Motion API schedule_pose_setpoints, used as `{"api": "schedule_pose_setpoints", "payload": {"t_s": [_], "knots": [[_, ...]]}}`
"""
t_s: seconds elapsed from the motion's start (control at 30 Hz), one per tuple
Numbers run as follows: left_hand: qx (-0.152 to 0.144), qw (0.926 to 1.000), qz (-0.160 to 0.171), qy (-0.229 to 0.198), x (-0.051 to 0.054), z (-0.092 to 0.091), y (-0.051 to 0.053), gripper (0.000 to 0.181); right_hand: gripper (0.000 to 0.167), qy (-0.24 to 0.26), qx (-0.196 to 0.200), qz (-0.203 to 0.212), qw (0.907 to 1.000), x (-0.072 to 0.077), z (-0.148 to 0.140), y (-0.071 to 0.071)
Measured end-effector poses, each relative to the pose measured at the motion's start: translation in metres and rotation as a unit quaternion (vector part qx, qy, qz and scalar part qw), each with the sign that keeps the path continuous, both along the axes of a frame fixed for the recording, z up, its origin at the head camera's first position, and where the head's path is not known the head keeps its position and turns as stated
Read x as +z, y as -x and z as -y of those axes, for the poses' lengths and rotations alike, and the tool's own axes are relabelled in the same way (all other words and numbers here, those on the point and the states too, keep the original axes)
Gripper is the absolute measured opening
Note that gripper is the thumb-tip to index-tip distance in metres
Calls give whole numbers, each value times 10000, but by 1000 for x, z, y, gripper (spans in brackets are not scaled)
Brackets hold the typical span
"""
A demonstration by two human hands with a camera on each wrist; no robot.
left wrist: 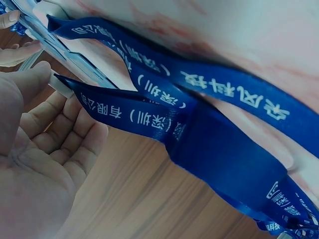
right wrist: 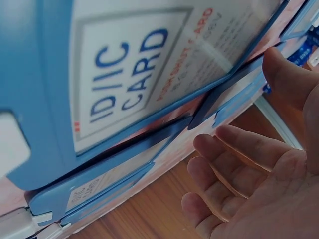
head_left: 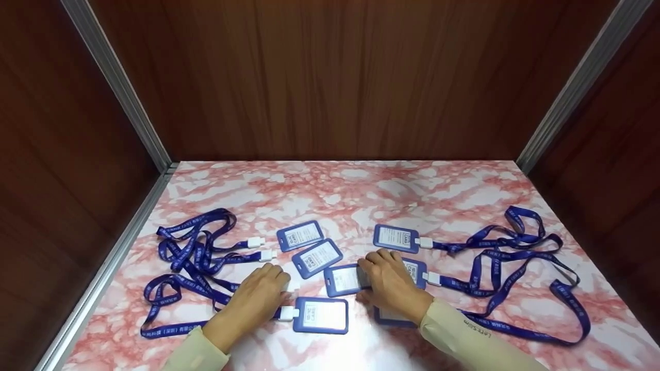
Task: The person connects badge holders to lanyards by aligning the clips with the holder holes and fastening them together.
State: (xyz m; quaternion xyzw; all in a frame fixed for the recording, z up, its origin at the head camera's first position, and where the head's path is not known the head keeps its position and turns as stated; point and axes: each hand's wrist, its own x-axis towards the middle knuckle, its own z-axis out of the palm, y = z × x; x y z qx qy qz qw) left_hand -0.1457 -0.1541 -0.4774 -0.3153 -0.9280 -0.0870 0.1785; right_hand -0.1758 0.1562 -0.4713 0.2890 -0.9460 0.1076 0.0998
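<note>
My left hand pinches a white clip between thumb and fingers. From this clip a blue lanyard with white lettering trails off. My right hand spans a blue-framed badge holder, fingers at its far edge and thumb at its near edge. That holder has no lanyard on it, and its right end is partly hidden by the hand. Two more loose badge holders, one farther back and one nearer, lie beyond it. Just below the left hand sits a badge holder joined to a lanyard.
Two loose lanyard clips, one white and another, lie at the left beside tangled blue straps. At the right, badge holders with lanyards lie on the red-and-white marbled table. Brown panels enclose it.
</note>
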Motion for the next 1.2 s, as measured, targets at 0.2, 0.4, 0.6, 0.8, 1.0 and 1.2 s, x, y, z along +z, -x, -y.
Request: {"api": "schedule_pose_setpoints", "payload": {"t_s": [0.2, 0.4, 0.6, 0.8, 1.0, 1.2], "knots": [[-11, 10000, -19, -62, -1, 0, -1, 21, 67, -246, -236, 257, 9991, 0, 3, 6], [26, 10000, 67, -45, 0, -1, -1, 19, 64, -370, -280, 382, 9982, 0, 4, 10], [43, 9999, 94, -13, -1, -3, 1, 23, 55, -382, -164, 320, 9986, 0, 4, 11], [68, 9998, 163, 12, -3, -5, 3, 23, 50, -363, -103, 266, 9989, -1, 4, 11], [27, 9997, 233, -10, -4, -9, 5, 23, 50, -282, -137, 387, 9988, 0, 4, 12], [-75, 9999, 149, 42, -5, -12, 7, 22, 52, -274, -224, 596, 9976, 1, 5, 12]]}}
